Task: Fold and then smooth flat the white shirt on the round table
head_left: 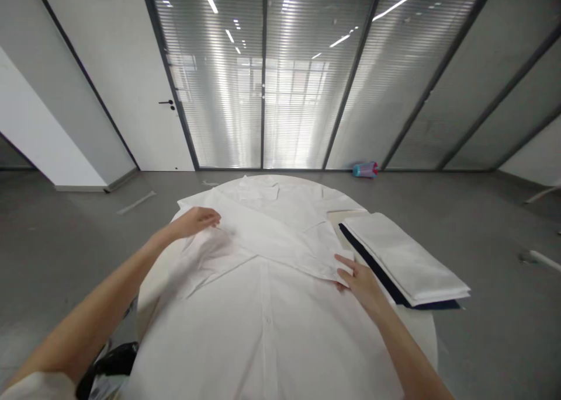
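Observation:
A white button-up shirt [289,318] lies spread over the round table, its button placket running down the middle toward me. A sleeve [280,236] crosses the upper part of the shirt from left to right. My left hand [199,220] is at the upper left of the shirt, fingers closed together at the cloth, which looks raised and creased below it. At the right, my right hand [357,278] grips the sleeve's cuff end, with fingers on top and one fingertip showing below the edge.
On the table's right side, folded white cloth [407,260] rests on a dark navy piece [377,265]. The pale round table [423,336] shows at its rim. A blue-and-pink object [365,170] lies by the glass partition. A black bag-like item [116,359] is at lower left.

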Tool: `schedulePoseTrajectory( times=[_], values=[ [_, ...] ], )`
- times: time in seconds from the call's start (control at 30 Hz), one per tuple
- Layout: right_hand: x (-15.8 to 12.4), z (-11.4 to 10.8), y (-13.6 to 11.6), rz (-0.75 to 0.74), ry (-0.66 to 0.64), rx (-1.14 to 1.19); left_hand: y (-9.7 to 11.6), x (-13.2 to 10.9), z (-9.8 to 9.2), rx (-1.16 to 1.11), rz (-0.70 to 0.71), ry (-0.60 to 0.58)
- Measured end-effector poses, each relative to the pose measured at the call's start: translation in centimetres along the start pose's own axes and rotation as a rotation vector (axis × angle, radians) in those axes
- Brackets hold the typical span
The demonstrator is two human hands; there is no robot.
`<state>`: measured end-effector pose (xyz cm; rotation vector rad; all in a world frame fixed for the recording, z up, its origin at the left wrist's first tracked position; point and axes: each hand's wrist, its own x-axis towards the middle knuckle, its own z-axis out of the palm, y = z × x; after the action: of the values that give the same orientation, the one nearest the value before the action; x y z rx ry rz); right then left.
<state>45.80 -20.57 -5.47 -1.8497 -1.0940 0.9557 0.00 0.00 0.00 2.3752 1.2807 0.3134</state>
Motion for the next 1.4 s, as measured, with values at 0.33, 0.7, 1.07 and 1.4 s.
schedulePoseTrajectory(
  times=[0.33,0.7,1.07,1.4],
  values=[
    [-0.8,-0.3,-1.3,-0.013,-0.021,-0.154,-5.1,11.4,4.7,0.314,-0.199,0.195],
    [-0.5,-0.6,0.6,-0.059,-0.02,-0.296,-7.7,11.4,6.3,0.474,-0.272,0.162],
    [-1.0,-0.7,0.5,-0.174,0.037,-0.527,-4.4,8.7,6.2,0.481,-0.183,0.302],
    [-0.7,-1.4,0.4,-0.175,-0.03,-0.458,-5.3,6.8,7.0,0.435,-0.266,0.154]
  ],
)
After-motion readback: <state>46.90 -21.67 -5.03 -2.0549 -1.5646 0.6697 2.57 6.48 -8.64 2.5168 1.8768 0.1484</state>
